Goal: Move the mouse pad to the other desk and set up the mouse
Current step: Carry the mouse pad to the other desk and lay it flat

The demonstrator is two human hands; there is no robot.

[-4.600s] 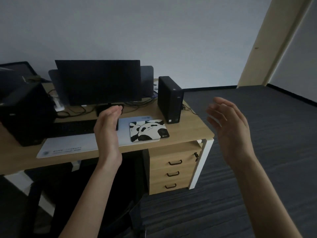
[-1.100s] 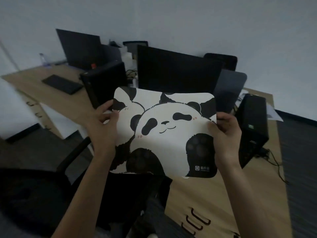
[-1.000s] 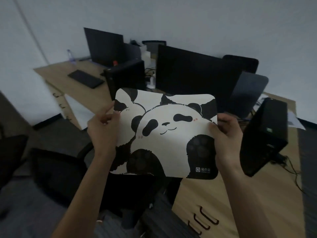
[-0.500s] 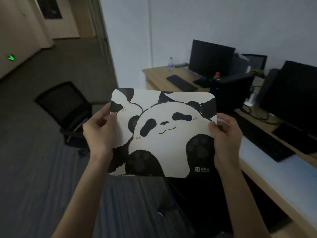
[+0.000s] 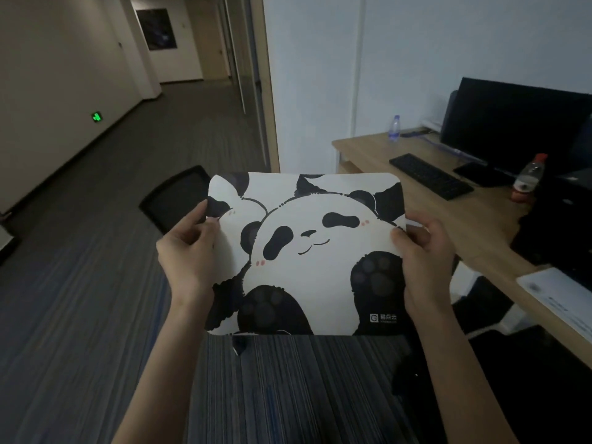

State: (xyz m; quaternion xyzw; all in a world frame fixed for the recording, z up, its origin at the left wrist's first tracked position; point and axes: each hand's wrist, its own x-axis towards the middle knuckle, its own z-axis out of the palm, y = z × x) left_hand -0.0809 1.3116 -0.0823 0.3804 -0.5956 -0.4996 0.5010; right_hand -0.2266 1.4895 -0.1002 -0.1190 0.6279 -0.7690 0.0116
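I hold the mouse pad (image 5: 307, 251) in mid-air before me, printed panda face toward me, clear of every surface. My left hand (image 5: 189, 251) pinches its left edge and my right hand (image 5: 423, 254) its right edge, fingers (image 5: 398, 233) closed on the pad. The step in hand is the carry. A table (image 5: 448, 213) stands to my right, bearing a keyboard (image 5: 431, 176), a monitor (image 5: 519, 123) and two bottles. No mouse is visible. Next, I judge, the pad must go flat on bare table beside the keyboard, clear of the red-capped bottle (image 5: 528, 177).
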